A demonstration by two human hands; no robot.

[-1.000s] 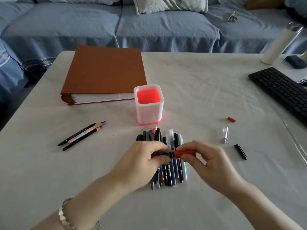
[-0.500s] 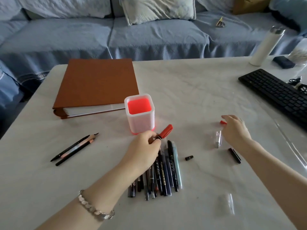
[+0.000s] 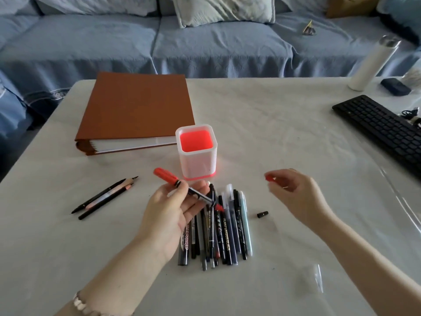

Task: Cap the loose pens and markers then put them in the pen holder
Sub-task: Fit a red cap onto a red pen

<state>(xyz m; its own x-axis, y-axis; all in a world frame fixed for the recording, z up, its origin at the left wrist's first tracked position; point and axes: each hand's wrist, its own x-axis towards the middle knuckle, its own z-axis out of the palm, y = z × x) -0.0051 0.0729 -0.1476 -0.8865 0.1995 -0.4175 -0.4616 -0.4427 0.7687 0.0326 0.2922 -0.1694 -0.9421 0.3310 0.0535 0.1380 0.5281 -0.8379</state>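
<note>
We are counting two hands: the left hand [image 3: 169, 215] is holding one marker [image 3: 169, 177], and the right hand [image 3: 293, 192] is pinching one red cap [image 3: 269, 178]. We are seeing one pen holder [image 3: 197, 165], and in front of it one pile of pens [image 3: 227, 231], roughly ten, overlapping too much for an exact count. Three pencils [image 3: 104, 197] are lying together at the left. We are finding one black cap [image 3: 262, 214] and one clear cap [image 3: 315, 279] lying loose. One binder [image 3: 136, 110], one keyboard [image 3: 382, 131] and one bottle [image 3: 373, 62] are sitting farther back.
</note>
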